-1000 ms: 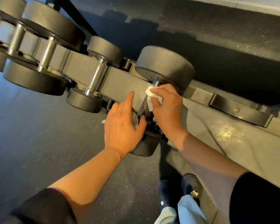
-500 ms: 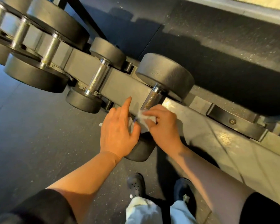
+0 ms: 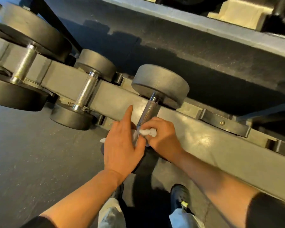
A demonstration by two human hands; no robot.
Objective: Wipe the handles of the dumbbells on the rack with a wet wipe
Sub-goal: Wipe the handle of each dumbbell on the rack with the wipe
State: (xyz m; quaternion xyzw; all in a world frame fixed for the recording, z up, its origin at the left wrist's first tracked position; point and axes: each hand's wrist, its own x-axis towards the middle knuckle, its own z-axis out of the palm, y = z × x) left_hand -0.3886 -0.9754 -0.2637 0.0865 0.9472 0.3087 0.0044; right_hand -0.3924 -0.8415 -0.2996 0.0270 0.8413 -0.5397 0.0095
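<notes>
At the handle's (image 3: pixel 148 112) near end, the right hand (image 3: pixel 163 137) pinches the wipe (image 3: pixel 147 132); left hand (image 3: pixel 122 145) apparently flat alongside.

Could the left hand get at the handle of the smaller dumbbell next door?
Probably yes: the left hand lies open, and the neighbouring handle sits bare on the rack just beside it.

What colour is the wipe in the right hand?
White; the wipe is bunched in the right hand at the handle's near end, head view.
</notes>
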